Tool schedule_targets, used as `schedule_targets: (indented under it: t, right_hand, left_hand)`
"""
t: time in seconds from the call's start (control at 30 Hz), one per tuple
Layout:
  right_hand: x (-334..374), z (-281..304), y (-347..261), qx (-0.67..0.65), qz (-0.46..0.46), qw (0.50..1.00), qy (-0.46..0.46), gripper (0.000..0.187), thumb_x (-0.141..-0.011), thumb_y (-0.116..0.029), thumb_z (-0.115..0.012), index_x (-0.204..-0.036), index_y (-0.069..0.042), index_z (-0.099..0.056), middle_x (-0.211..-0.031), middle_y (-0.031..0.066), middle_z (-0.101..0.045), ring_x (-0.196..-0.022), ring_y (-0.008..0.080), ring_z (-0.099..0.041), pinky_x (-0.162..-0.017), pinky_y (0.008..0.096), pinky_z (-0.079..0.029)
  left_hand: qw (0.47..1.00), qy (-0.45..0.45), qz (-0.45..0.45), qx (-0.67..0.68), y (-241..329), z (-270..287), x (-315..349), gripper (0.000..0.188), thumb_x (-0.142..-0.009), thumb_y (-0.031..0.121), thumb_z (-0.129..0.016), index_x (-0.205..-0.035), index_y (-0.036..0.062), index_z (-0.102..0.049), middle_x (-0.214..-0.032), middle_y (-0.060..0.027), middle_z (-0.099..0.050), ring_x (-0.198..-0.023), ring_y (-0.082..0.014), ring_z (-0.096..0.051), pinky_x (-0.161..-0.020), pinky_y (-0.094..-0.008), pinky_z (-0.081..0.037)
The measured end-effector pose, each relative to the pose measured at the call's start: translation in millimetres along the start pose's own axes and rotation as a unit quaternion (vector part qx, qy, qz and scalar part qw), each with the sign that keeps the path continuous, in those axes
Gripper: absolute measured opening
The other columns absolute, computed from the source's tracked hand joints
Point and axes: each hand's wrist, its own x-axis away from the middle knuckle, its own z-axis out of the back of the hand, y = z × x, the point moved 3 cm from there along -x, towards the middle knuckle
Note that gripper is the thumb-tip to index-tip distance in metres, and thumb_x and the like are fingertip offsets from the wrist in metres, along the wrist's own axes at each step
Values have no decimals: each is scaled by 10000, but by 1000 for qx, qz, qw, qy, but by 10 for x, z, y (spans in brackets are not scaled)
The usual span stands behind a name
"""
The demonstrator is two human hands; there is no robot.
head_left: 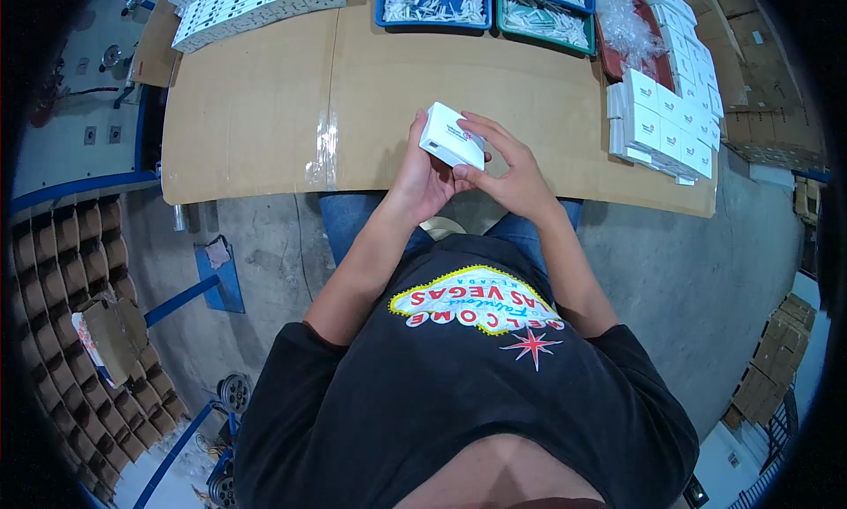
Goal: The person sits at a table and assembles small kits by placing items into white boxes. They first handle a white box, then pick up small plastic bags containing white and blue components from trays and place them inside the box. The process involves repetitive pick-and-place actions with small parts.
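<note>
White paperboard carton in both hands, above the near side of the cardboard sheet.

Left hand cradles it from below and the left; right hand curls round it, thumb at the lower edge, fingers across the printed face. Step in hand, by judgement: closing or checking the carton; next move likely calls for steady support beneath and light pressure, lest thin board dent. Labels: reddish mark and fine print, too small to read; stacked white cartons at right look similarly marked. Black T-shirt: large, readable lettering, inverted, on a yellow-edged white panel, plus red star.
</note>
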Motion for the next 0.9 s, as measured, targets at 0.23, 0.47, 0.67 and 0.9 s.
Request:
schedule_targets:
  t: [0.23,0.47,0.67,0.9]
  right_hand:
    - [7,-11,33,4,8,1000,5,580,-814,-195,-796,-1352,-97,-601,-1442,161,-534,-1308,300,-541,-1068,389,-435]
    - [8,2,159,-125,-37,990,58,619,-839,-210,-789,-1385,-38,-553,-1447,167,-518,-1343,280,-503,-1094,381,-412]
    - [-74,-6,-61,-62,-24,996,53,645,-832,-198,-802,-1394,-26,-537,-1428,166,-533,-1330,276,-513,-1096,381,-410]
    - [-88,-21,-137,27,47,998,35,648,-822,-189,-792,-1389,-14,-533,-1409,188,-540,-1303,330,-524,-1085,408,-418]
  left_hand:
    - [1000,-5,-7,-2,6,4,14,723,-998,683,-270,-1331,89,-513,-1092,-169,-674,-938,-288,-704,-754,-397,-600]
    - [981,38,-162,-98,23,0,18,531,-988,427,-423,-1428,129,-416,-1282,-108,-572,-1175,-203,-579,-958,-358,-476]
    - [961,14,-222,-166,-7,-163,90,615,-961,355,-470,-1530,193,-302,-1378,-72,-498,-1242,-209,-522,-988,-380,-461]
    - [999,-1,-45,-19,24,-57,63,564,-1014,528,-460,-1417,134,-472,-1232,-63,-610,-1114,-215,-608,-966,-414,-494]
